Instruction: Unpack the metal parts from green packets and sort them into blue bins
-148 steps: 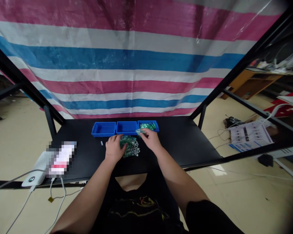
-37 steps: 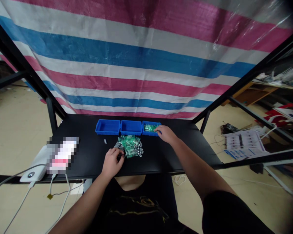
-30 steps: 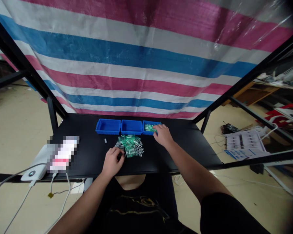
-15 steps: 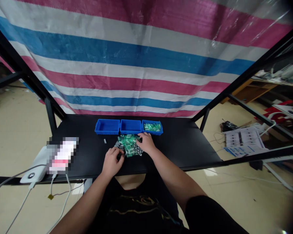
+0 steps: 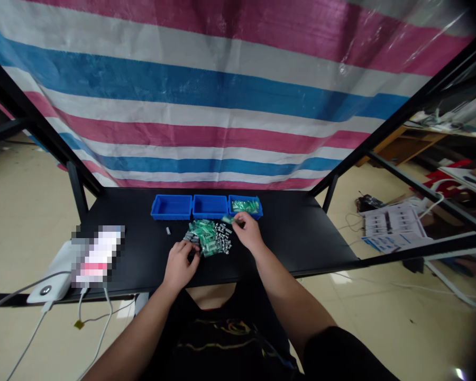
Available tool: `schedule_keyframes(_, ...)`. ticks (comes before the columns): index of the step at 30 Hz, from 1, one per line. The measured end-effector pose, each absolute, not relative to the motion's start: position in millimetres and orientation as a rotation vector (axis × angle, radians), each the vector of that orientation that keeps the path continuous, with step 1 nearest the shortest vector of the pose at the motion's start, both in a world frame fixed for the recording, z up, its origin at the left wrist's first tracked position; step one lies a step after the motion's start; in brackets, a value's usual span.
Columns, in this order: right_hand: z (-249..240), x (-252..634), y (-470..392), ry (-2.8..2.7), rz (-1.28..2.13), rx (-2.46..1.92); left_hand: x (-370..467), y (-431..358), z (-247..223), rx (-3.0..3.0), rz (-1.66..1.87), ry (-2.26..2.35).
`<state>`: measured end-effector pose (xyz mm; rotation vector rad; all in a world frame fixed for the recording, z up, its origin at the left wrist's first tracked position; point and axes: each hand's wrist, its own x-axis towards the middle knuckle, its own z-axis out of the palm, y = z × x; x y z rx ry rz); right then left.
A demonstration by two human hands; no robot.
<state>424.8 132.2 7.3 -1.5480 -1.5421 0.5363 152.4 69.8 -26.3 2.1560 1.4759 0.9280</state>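
A loose heap of small green pieces (image 5: 204, 233) lies on the black table in front of me. Short silvery metal cylinders (image 5: 223, 238) edge it on the right, and grey cylinders (image 5: 191, 236) on the left. My right hand (image 5: 247, 230) is raised just right of the heap, thumb and fingers pinching a small green piece (image 5: 228, 219) near the right blue bin (image 5: 245, 213). My left hand (image 5: 181, 266) rests at the heap's lower left edge with fingers curled in; whatever they hold is hidden. Green pieces (image 5: 245, 206) lie in the right bin.
The left blue bin (image 5: 171, 216) and middle blue bin (image 5: 210, 215) stand joined in a row with the right one. One grey cylinder (image 5: 167, 230) lies apart. A blurred-out phone (image 5: 99, 254) and white power bank (image 5: 55, 275) with cables sit left. Striped sheeting (image 5: 218, 111) hangs behind.
My right hand has lifted off the heap, moving right with a green piece in its fingers, uncovering the silvery cylinders. The left hand has stayed at the heap's edge.
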Motion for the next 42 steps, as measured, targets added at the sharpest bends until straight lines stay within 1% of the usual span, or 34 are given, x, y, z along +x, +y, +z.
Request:
schedule_keyframes(4,30.1,471.9,129.0,-1.39,0.18,-1.611,152.8,69.8,-26.3,2.155,0.934,1.475)
schedule_keyframes(6,34.3,495.9,132.4,-1.402,0.073,-1.676,153.1,69.8,-26.1,2.157,0.933,1.472)
schedule_keyframes(10,27.3,521.3,147.5,-1.646,0.076,-1.697,153.3,69.8,-26.0,2.169,0.932,1.474)
schedule_keyframes(14,25.6,520.6,161.5,-1.895,0.019,-1.677,153.1,69.5,-26.9,2.174,0.921,1.48)
schedule_keyframes(18,32.5,515.1,165.2,-2.006,-0.041,-1.621,153.2,69.3,-27.8,2.168,0.906,1.496)
schedule_keyframes(21,30.1,513.8,165.6,-2.057,-0.007,-1.561,153.8,69.3,-26.9,2.161,0.908,1.497)
schedule_keyframes(24,24.7,512.2,166.4,-2.082,0.016,-1.61,154.4,69.2,-25.1,2.161,0.916,1.49)
schedule_keyframes(28,29.4,493.8,160.9,-2.025,-0.105,-1.722,154.4,69.2,-24.4,2.166,0.921,1.489)
schedule_keyframes(30,35.0,472.2,153.5,-2.007,-0.146,-1.683,154.1,69.1,-24.8,2.165,0.925,1.488)
schedule_keyframes(31,37.0,458.6,149.1,-2.038,-0.118,-1.613,153.9,69.1,-25.0,2.165,0.925,1.486)
schedule_keyframes(34,35.8,412.8,137.2,-2.249,0.114,-1.327,153.4,69.1,-25.4,2.171,0.924,1.485)
schedule_keyframes(36,28.9,384.9,134.1,-2.299,0.203,-1.256,153.2,69.0,-25.3,2.173,0.927,1.487)
schedule_keyframes(42,4.7,342.9,147.5,-2.294,0.218,-1.513,152.0,68.7,-24.7,2.16,0.927,1.465)
